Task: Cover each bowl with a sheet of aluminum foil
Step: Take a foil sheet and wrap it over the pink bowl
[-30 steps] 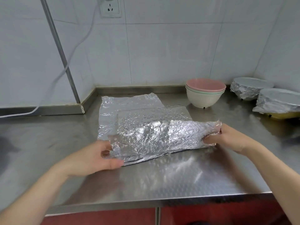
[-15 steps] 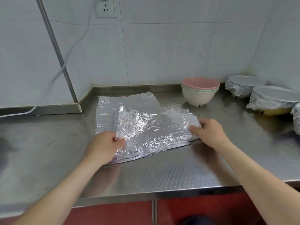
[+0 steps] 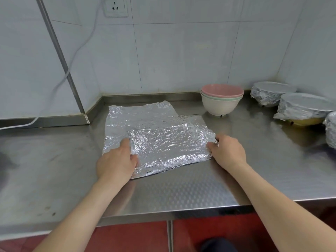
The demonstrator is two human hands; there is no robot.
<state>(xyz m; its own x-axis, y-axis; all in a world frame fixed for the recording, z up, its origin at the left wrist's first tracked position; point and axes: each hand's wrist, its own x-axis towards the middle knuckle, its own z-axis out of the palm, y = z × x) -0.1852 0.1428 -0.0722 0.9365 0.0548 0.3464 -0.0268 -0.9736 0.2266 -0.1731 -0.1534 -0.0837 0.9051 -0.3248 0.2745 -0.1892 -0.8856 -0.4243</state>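
A pile of crinkled aluminum foil sheets [image 3: 156,131] lies on the steel counter [image 3: 54,160]. My left hand [image 3: 116,160] pinches the top sheet at its left edge. At the sheet's right corner, my right hand [image 3: 227,151] pinches it too. The top sheet [image 3: 171,146] sits low, just above the pile. A stack of uncovered bowls [image 3: 221,100], pink on top, stands behind the foil to the right. Foil-covered bowls [image 3: 301,110] stand at the far right, another [image 3: 269,93] behind it.
A third foil-wrapped bowl [image 3: 331,130] shows at the right frame edge. The tiled wall carries a socket [image 3: 115,6] with a white cable [image 3: 72,70] running down to the left. A metal pole [image 3: 60,51] stands in the left corner. The counter's front edge [image 3: 163,213] is close to me.
The top sheet, lifted and curled a second ago, has come down nearly flat on the pile. Both hands moved forward and down with it, still holding its two ends.
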